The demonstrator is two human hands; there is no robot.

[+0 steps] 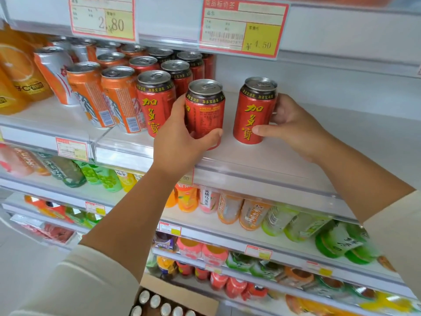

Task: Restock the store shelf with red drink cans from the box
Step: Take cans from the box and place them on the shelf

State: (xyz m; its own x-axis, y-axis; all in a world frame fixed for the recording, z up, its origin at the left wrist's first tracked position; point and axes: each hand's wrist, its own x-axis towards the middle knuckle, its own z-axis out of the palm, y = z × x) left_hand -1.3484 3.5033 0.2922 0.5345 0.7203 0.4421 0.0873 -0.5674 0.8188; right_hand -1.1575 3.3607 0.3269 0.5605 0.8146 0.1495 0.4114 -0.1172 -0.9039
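left hand (180,135) is gripping the first red can (205,106), its fingers wrapping round the can's left side and its thumb pressing across the lower front. the right hand (293,128) is gripping the second red can (255,110), with its thumb lying on the lower front and its fingers curling round the right side. both cans are standing upright with their long axes vertical and their silver pull-tab tops facing up. the first is turning its small-print panel toward the camera and the second is showing its big yellow characters. they are sitting at the front of the white shelf (262,156), near each other but apart, with bare shelf showing between them. the second can's base is resting on the shelf, while the first can's base is hiding behind the thumb. just left of the first can, a row of matching red cans (155,96) is running back into the shelf, crowding the left hand's fingers. orange cans (118,96) are standing further left, and orange juice bottles (20,71) are filling the far left. a price label (243,26) reading 4.50 is hanging from the shelf edge above. bottled drinks (250,213) are lining the lower shelves. at the bottom edge, an open cardboard box (182,297) is showing silver can tops (155,301) beside the left sleeve (91,281).
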